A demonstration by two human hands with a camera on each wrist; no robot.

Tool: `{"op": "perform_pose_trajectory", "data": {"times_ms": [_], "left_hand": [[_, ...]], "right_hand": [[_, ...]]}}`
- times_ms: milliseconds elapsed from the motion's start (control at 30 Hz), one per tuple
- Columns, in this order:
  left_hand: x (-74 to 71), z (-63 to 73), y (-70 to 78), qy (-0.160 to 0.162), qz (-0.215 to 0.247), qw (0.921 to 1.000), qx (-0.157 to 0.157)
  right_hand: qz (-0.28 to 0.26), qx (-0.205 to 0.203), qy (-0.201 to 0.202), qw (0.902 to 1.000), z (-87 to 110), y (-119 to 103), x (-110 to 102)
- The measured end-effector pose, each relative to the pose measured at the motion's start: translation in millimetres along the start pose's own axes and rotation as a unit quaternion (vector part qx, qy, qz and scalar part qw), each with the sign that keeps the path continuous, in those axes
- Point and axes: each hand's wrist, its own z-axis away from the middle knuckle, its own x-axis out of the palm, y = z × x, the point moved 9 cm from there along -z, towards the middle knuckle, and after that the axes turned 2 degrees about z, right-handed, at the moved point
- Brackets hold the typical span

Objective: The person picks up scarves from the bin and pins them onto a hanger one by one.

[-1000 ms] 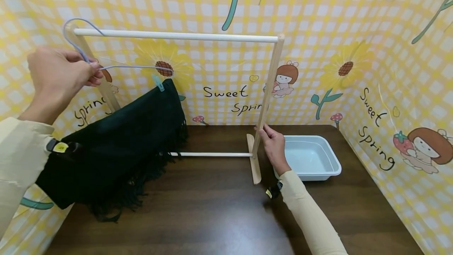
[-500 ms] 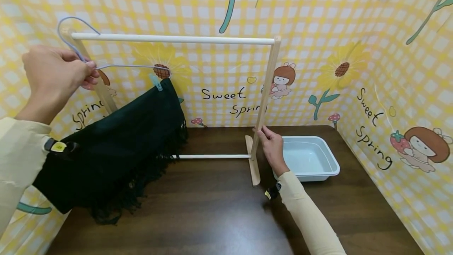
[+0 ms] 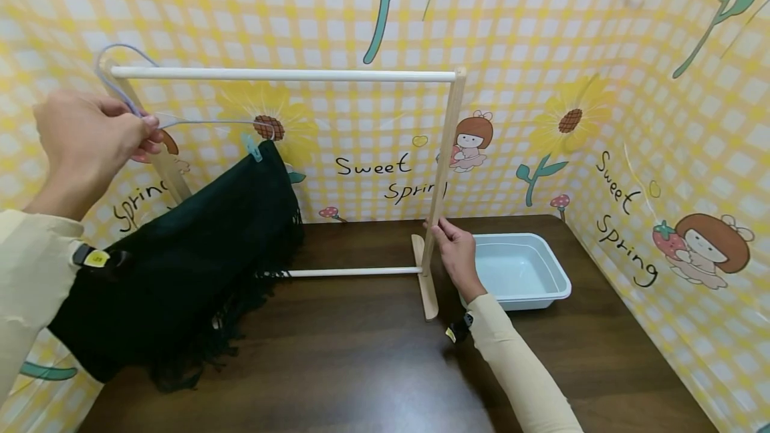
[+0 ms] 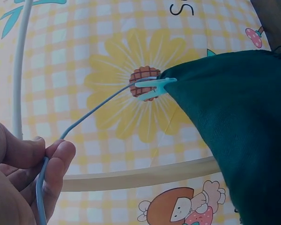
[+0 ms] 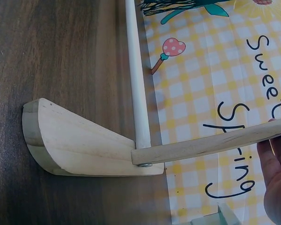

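My left hand (image 3: 93, 146) pinches a thin lilac wire hanger (image 4: 96, 108) at the base of its hook, near the rack's upper left corner. The hook arches over the left end of the white top bar (image 3: 283, 75); whether it bears on the bar I cannot tell. From the hanger droops a dark green fringed scarf (image 3: 192, 259), slanting down to the left. A light teal clothespin (image 4: 155, 86) clips the scarf's upper corner at the hanger's end. My right hand (image 3: 456, 252) grips the right wooden post (image 3: 444, 166) of the drying rack, low down.
A pale blue plastic basin (image 3: 562, 282) stands on the brown wooden table (image 3: 361, 366), right of the rack. The rack's wooden foot (image 5: 93, 145) and white lower bar (image 3: 355, 272) sit near the tabletop. Yellow checked cloth (image 3: 529, 12) walls the back and sides.
The whole scene sits slightly lower and farther left in the head view. My left hand still pinches the hanger, and my right hand keeps its grip on the post.
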Motion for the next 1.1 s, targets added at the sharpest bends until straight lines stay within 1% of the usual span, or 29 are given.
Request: {"op": "perform_pose_trajectory", "data": {"times_ms": [167, 267, 400, 533, 567, 633, 667, 733, 867, 900, 933, 1100], "left_hand": [[1.6, 2.5, -5.6, 0.005, 0.005, 1.0000, -0.006], [1.6, 3.6, -7.8, 0.010, -0.006, 0.9999, -0.004], [3.9, 4.1, -10.0, 0.015, -0.039, 0.9991, 0.002], [7.9, 2.8, -13.6, 0.018, -0.060, 0.9980, 0.006], [9.4, 2.3, -14.7, 0.016, -0.059, 0.9981, 0.006], [11.6, 0.4, -16.8, 0.010, -0.043, 0.9990, 0.005], [12.3, -0.5, -17.5, 0.009, -0.037, 0.9993, 0.005], [13.7, -0.3, -17.0, 0.002, -0.029, 0.9996, 0.003], [15.3, 0.3, -16.6, -0.002, -0.048, 0.9989, 0.001], [15.3, 0.2, -17.1, -0.001, -0.050, 0.9988, -0.001], [15.7, -0.6, -18.8, -0.001, -0.052, 0.9986, 0.000], [21.5, -1.1, -27.9, -0.016, 0.007, 0.9997, 0.015]], "right_hand": [[-0.001, -0.002, 0.002, 1.0000, -0.7, 0.9, 0.4], [-0.002, -0.006, 0.001, 1.0000, -1.3, 0.9, 1.0], [-0.007, -0.006, -0.002, 1.0000, -1.8, 2.0, 2.2], [-0.011, 0.000, -0.002, 0.9999, -0.5, 3.7, 1.5], [-0.013, 0.002, -0.003, 0.9999, -0.3, 4.1, 1.4], [-0.016, 0.004, -0.005, 0.9998, 0.6, 4.0, 1.2], [-0.017, 0.008, -0.009, 0.9998, 1.9, 0.0, 1.1], [-0.019, 0.014, -0.015, 0.9996, 2.0, 0.8, 2.2], [-0.019, 0.014, -0.011, 0.9997, 2.0, 0.1, 2.4], [-0.019, 0.010, -0.006, 0.9997, 0.8, 3.9, 2.2], [-0.019, 0.006, -0.002, 0.9998, 1.2, 3.0, 1.6], [-0.013, 0.007, 0.004, 0.9999, 0.9, 3.3, -1.3]]}}
